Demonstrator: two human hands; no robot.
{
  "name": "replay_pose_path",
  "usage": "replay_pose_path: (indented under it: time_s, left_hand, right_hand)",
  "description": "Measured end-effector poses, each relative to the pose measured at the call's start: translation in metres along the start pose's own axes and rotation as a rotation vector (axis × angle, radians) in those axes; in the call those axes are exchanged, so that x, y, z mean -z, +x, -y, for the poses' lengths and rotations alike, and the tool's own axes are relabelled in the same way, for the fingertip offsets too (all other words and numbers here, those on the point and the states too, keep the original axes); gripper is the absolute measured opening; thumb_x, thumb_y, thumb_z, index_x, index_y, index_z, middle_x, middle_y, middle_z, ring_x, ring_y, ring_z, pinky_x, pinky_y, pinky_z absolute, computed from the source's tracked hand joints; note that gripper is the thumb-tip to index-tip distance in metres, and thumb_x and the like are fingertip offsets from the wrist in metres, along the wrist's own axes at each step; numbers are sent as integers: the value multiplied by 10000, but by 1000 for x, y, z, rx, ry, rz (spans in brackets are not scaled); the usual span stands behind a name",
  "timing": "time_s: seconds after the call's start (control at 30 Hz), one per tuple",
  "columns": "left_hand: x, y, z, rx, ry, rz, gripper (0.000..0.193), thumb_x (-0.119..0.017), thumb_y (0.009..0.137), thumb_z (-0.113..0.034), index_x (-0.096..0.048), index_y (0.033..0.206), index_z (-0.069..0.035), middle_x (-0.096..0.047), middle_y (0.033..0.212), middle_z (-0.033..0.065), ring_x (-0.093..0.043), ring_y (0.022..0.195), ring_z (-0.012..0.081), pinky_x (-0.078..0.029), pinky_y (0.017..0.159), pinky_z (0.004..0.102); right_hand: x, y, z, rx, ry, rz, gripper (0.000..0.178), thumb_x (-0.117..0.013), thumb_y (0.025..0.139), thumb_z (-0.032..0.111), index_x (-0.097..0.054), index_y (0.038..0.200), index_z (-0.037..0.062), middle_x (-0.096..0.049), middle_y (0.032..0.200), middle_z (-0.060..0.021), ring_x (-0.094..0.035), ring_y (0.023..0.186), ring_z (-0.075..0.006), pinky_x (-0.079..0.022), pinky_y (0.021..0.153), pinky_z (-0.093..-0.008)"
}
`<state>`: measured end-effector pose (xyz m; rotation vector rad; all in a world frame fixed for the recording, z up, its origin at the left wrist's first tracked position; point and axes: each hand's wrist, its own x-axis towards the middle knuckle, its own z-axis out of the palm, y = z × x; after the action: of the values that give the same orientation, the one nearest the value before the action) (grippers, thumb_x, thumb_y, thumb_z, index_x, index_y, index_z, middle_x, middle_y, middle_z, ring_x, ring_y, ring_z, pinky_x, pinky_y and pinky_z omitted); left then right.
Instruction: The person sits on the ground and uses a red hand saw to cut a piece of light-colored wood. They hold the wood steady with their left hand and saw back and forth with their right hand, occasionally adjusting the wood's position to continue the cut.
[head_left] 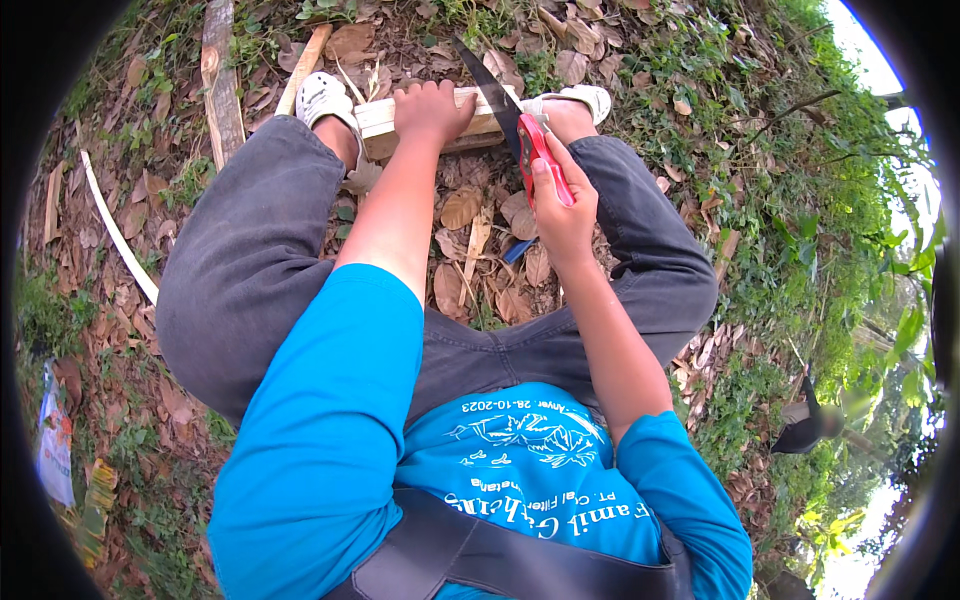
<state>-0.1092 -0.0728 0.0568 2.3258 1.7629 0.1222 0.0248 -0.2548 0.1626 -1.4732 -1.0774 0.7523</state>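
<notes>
A pale piece of wood (377, 120) lies crosswise on the leaves between my two feet. My left hand (432, 110) presses down on it, with the fingers curled over its far edge. In my right hand (566, 205) is a pruning saw (531, 150) with a red handle, gripped with the thumb along the handle. Its dark blade points away and to the left, crossing the wood near the right end. Whether the teeth touch the wood I cannot tell.
White clogs (324, 98) on my feet flank the wood. A long plank (221, 85) and a thinner stick (303, 68) lie at the far left. A pale curved strip (115, 230) is nearer on the left. Dry leaves, wood slivers and a small blue object (519, 250) lie between my legs.
</notes>
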Motion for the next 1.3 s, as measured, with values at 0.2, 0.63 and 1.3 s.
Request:
replay_pose_path:
  time_s: [0.2, 0.63, 1.3]
  left_hand:
    - [-2, 0, 1, 16, 17, -14, 626, -433, 1003, -639, -675, 1239, -112, -710, 1194, 142, -635, 1172, 300, -418, 1009, 461]
    - [5, 6, -1, 47, -9, 84, 665, -404, 993, -634, -660, 1335, -124, -697, 1289, 137, -614, 1248, 305, -396, 1066, 481]
    - [-12, 22, -12, 117, -46, 53, 551, -390, 1000, -460, -730, 1176, -65, -738, 1177, 139, -672, 1138, 305, -438, 1005, 458]
  right_hand:
    - [-2, -4, -7, 7, 4, -15, 417, -654, 1023, 95, -594, 1418, -27, -661, 948, 14, -519, 747, -13, -438, 653, -181]
    - [12, -25, -3, -72, 60, 12, 433, -635, 1034, 74, -565, 1450, -21, -652, 965, 13, -510, 722, -7, -434, 619, -181]
    - [10, 25, 19, -1, -139, 67, 443, -673, 999, 156, -610, 1397, -27, -728, 1151, -157, -659, 1019, -166, -506, 938, -312]
